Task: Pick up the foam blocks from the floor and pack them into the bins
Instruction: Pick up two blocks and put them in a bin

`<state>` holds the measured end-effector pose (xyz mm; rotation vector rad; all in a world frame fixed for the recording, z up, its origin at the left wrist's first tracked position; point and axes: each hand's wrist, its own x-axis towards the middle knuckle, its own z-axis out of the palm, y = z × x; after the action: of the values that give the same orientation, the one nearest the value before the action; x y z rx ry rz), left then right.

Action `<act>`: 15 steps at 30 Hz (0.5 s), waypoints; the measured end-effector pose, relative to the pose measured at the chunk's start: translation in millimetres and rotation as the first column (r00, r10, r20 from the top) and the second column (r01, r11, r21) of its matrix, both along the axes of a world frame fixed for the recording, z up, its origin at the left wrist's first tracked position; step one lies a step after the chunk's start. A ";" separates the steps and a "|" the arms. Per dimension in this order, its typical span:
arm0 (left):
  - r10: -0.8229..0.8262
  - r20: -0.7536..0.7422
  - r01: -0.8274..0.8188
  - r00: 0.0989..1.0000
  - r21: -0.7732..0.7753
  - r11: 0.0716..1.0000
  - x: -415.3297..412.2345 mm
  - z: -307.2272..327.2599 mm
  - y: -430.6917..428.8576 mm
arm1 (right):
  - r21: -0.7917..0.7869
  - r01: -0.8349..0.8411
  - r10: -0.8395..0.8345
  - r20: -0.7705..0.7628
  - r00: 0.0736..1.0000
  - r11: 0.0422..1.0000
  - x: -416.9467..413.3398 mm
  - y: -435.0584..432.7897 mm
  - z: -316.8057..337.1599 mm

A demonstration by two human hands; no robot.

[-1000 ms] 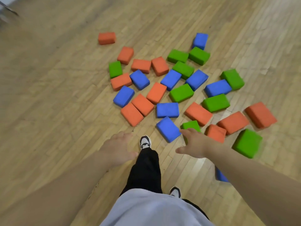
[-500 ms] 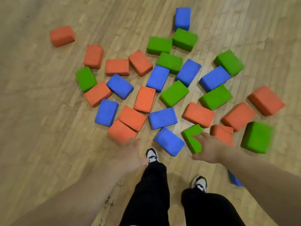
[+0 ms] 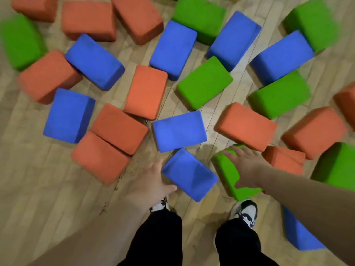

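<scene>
On the floor [image 3: 28, 189], with both released, the right grip [image 3: 247, 167] should span the green block [image 3: 228, 179], the left grip [image 3: 151, 181] the blue block [image 3: 189, 174].

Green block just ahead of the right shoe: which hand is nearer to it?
Right. The right hand is spread over the top of the green block; the left hand is further left, open, at the left edge of the blue block in between.

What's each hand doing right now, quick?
Left hand: open, holding nothing, beside the blue block.
Right hand: open, spread over the green block.
</scene>
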<state>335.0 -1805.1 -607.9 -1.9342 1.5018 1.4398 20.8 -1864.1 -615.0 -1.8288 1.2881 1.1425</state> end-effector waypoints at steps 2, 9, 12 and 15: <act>-0.025 0.014 0.025 1.000 -0.003 1.000 -4.4 -55.2 0.2 | -0.006 -0.058 0.058 -0.030 0.998 0.998 -14.2 -0.8 -53.1; 0.008 0.021 -0.008 1.000 0.020 1.000 -24.6 -194.5 21.8 | 0.031 -0.254 0.255 -0.010 0.967 0.967 -41.9 2.3 -170.6; 0.046 0.032 -0.047 0.998 0.028 0.999 -34.3 -219.5 28.6 | -0.001 -0.321 0.321 0.023 0.947 0.947 -50.2 3.4 -192.3; 0.119 0.034 -0.120 0.992 0.058 0.991 -35.2 -228.5 31.3 | -0.019 -0.388 0.389 0.020 0.921 0.921 -48.1 -1.2 -199.0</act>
<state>299.8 -1773.8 -836.5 -2.0310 1.3338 1.4798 -27.3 -1865.3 -814.0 -2.1657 0.9413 1.3108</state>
